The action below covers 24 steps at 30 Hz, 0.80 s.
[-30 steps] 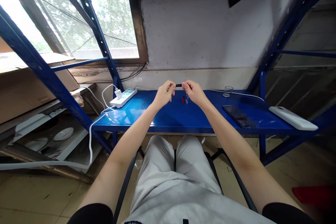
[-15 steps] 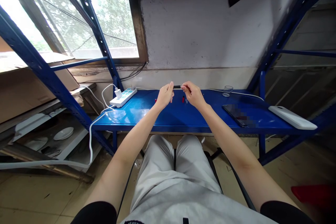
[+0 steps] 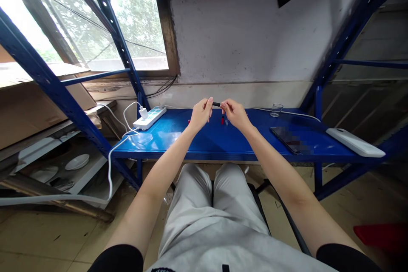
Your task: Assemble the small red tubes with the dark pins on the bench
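Above the blue shelf top (image 3: 204, 144), both my hands pinch a small black stick-like piece (image 3: 216, 104) between them. My left hand (image 3: 201, 114) is closed on its left end, thumb and fingers together. My right hand (image 3: 233, 113) is closed on its right end. Just below the hands, a small red item (image 3: 222, 120) and a tiny clear item (image 3: 226, 122) stand on the shelf top. Another bit of red (image 3: 189, 122) peeks out left of my left hand.
A white power strip (image 3: 149, 118) with a plugged charger and white cable lies at the back left. A small glass (image 3: 276, 110), a dark phone (image 3: 287, 139) and a white flat device (image 3: 355, 142) sit to the right. Blue rack posts flank both sides.
Both hands stay pinched on the black piece; they shifted very slightly between frames, with the left fingertips now raised a little higher.
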{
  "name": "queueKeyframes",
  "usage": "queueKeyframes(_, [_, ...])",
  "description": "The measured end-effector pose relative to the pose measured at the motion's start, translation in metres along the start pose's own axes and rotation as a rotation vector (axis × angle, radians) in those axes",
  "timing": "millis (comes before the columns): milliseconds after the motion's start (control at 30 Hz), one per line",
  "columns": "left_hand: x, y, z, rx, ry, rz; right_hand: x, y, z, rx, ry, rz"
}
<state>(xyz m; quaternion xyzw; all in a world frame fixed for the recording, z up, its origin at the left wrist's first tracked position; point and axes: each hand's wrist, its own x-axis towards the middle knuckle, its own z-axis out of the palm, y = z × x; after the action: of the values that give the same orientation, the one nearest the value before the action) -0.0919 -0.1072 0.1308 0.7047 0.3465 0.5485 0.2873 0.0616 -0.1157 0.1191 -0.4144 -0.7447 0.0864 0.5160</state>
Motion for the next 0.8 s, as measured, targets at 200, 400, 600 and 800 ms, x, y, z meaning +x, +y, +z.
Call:
queueKeyframes(200, [0.000, -0.003, -0.002, 0.019, 0.015, -0.014, 0.001, 0.001, 0.001, 0.034, 0.039, -0.021])
queueKeyframes(400, [0.002, -0.005, 0.001, -0.085, 0.028, -0.103, -0.001, -0.005, 0.001, -0.015, 0.084, -0.025])
queueKeyframes(600, [0.006, -0.008, 0.003, -0.224, 0.083, -0.216, 0.000, -0.003, 0.003, -0.040, 0.098, -0.116])
queueKeyframes(800, [0.004, -0.016, -0.001, -0.124, 0.019, -0.189, 0.002, 0.011, 0.007, -0.146, 0.054, -0.163])
